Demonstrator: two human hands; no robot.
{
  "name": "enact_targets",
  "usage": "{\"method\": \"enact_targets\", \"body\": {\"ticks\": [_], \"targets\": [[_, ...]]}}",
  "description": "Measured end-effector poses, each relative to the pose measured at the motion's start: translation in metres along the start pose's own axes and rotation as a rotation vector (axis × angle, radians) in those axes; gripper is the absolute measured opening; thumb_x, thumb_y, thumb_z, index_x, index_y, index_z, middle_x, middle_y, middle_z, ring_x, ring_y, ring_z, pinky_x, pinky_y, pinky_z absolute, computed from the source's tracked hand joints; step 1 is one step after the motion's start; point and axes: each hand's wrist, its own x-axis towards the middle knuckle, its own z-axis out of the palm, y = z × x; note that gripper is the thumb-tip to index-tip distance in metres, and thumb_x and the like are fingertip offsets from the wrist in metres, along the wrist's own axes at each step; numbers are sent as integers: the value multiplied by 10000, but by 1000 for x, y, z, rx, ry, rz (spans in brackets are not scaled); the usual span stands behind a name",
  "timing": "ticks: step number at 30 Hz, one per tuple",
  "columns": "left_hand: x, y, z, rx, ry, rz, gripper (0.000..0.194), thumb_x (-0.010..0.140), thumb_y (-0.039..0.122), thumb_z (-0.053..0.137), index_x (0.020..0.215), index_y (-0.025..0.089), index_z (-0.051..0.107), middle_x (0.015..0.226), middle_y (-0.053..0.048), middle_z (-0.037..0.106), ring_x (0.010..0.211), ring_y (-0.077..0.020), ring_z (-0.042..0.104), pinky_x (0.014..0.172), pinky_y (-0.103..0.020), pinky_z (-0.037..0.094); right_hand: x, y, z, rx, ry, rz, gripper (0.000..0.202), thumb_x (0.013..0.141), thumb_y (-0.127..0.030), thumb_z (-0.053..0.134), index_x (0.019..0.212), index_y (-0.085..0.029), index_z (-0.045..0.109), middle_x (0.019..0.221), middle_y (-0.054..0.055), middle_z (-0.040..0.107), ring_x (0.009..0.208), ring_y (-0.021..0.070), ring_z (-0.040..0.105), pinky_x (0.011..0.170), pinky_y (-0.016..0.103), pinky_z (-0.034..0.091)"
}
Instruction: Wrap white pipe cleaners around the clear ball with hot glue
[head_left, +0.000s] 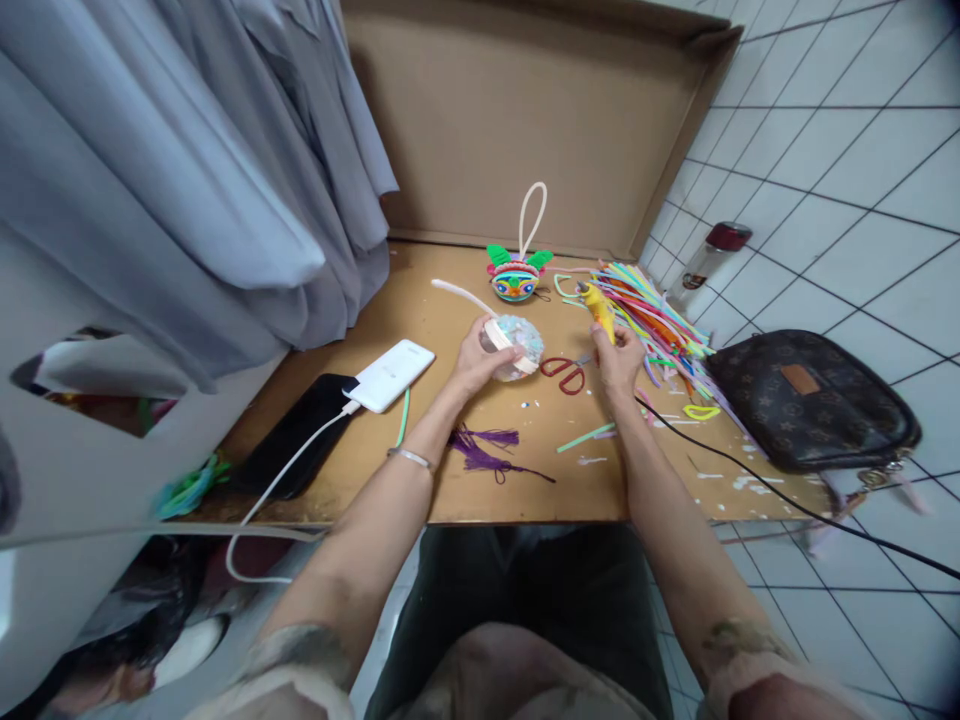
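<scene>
My left hand (480,358) is closed round a clear round ball (521,335) with pale fluffy filling and a cream band. From its upper left sticks out a white pipe cleaner (459,291). In my right hand (619,365) is a yellow glue gun (598,308), its nozzle pointing up and left; a black cord (720,458) runs off to the right. Between my hands lie red-handled scissors (564,374). Beyond them sits a colourful animal-face ornament (516,280) with green ears and a white loop (533,215). Purple tassels (487,452) lie near the table's front.
Many coloured pipe cleaners (652,318) are piled at right, beside a brown patterned bag (814,400) and a red-capped bottle (709,260). At left lie a white power bank (394,375) with a cable and a black phone (304,440). Cardboard (525,110) stands behind; a grey curtain (225,150) hangs left.
</scene>
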Motion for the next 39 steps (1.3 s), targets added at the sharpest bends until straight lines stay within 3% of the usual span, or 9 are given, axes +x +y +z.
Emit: {"method": "enact_targets", "body": {"ticks": [4, 14, 39], "targets": [[-5, 5, 3, 97, -50, 54, 799, 536, 385, 849, 1240, 155, 548, 1156, -104, 663, 1102, -289, 630, 1019, -444, 497, -8, -11, 4, -14, -6, 41, 385, 663, -481, 644, 885, -170, 605, 779, 20, 639, 664, 168, 556, 658, 310, 451], [-5, -1, 3, 256, -68, 179, 782, 545, 329, 857, 1252, 168, 566, 1239, -107, 623, 1126, -276, 620, 1030, -437, 487, -28, -29, 5, -380, -81, -287, 373, 746, -460, 593, 990, -185, 660, 897, 92, 706, 851, 249, 644, 802, 376, 498], [1, 5, 0, 266, -119, 147, 772, 543, 327, 850, 1241, 148, 571, 1242, -113, 636, 1139, -285, 628, 1051, -445, 482, -28, -26, 4, -517, -121, -263, 433, 752, -479, 556, 1054, -183, 650, 941, 112, 714, 909, 280, 647, 793, 384, 488]]}}
